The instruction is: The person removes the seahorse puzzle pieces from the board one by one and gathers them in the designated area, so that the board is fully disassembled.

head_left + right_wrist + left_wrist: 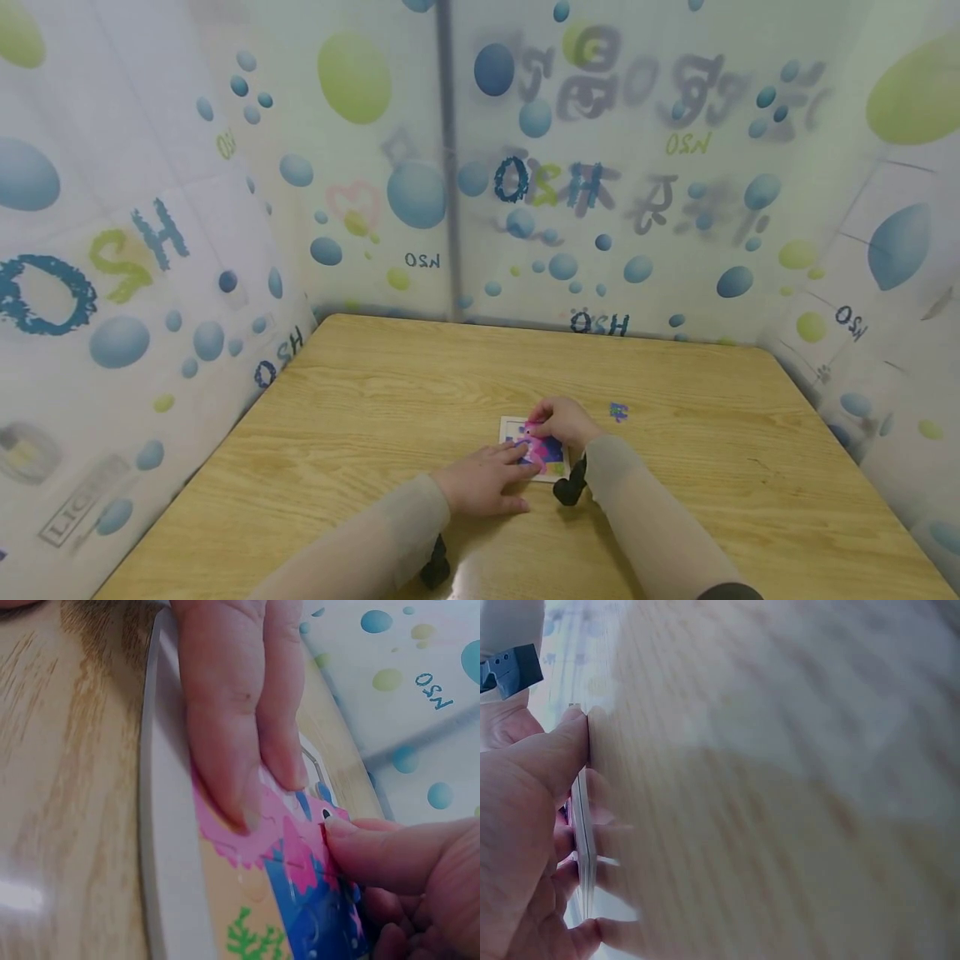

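Note:
A jigsaw puzzle with a pink sea creature on blue lies in a white tray [506, 429] on the table. My left hand [483, 479] rests on it, fairly straight fingers [225, 712] pressing the pink part near the tray's rim. From the far right side my right hand [567, 423] reaches over the tray. Its thumb and a finger pinch a pink puzzle piece [325, 814] with a black eye, at the puzzle's surface; the fingertips partly hide it. In the left wrist view the tray's edge [585, 847] shows beside my left fingers.
A loose blue and green puzzle piece [618, 412] lies on the wooden table [375, 392], right of and beyond the tray. Curtains [360, 192] printed with bubbles and letters stand around the table's back and sides.

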The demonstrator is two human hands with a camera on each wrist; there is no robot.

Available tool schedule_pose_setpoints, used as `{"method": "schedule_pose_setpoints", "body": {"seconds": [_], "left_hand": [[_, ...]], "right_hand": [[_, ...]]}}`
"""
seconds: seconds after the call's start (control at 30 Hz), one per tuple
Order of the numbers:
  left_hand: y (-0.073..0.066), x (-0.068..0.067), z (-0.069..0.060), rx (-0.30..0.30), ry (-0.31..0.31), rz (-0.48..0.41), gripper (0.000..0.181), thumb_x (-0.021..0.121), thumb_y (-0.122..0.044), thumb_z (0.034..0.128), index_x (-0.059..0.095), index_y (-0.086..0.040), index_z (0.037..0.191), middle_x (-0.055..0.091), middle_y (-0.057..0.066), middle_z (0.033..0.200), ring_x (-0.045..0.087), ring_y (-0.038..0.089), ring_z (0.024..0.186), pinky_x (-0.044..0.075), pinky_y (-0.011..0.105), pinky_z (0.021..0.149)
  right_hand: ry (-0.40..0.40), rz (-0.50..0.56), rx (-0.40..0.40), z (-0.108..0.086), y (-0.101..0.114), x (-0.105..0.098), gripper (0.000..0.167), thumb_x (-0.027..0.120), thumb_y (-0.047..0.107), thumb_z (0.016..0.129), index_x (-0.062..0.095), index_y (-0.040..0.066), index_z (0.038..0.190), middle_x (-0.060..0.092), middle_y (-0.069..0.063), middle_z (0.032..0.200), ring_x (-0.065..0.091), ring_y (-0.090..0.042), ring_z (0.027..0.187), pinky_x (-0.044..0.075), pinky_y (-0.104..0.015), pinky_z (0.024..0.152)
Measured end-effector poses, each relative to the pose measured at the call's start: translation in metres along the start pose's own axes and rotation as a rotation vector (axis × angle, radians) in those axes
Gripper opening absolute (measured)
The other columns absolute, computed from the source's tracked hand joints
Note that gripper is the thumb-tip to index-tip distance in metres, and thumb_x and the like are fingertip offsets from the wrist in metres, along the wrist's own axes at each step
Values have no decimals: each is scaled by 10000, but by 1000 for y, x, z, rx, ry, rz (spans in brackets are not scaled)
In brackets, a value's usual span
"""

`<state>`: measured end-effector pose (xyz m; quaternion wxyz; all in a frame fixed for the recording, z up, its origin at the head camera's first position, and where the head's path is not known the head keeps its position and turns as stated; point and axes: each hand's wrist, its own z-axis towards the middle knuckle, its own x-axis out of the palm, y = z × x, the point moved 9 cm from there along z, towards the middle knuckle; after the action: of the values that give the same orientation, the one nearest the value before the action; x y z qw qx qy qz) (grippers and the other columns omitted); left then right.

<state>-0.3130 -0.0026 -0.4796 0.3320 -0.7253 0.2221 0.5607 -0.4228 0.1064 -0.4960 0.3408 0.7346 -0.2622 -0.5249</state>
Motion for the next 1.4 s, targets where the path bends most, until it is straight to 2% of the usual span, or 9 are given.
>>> {"method": "schedule_pose_setpoints", "body": {"seconds": [0.53,0.9,1.4], "left_hand": [[0,0,0,3,0,8,602,493,-532,952,383,-277,1487,245,55,1574,224,273,1437,251,438,1143],[-2,-2,0,-7,7,8,597,500,-524,953,386,-278,1485,241,54,1576,220,271,1439,243,428,1148],[-1,-3,-1,-11,0,6,597,512,-517,949,395,-272,1481,251,60,1572,224,276,1437,243,429,1148]], "right_hand": [[5,22,-9,0,-2,-2,97,727,73,844,689,101,928,621,-25,882,546,-184,812,459,-320,761],[-6,38,-43,1,-2,-2,106,733,51,828,689,81,919,610,-32,869,539,-183,795,461,-305,722],[-8,36,-62,1,-1,-1,101,720,48,837,700,75,932,616,-28,865,542,-173,797,467,-305,729]]}}
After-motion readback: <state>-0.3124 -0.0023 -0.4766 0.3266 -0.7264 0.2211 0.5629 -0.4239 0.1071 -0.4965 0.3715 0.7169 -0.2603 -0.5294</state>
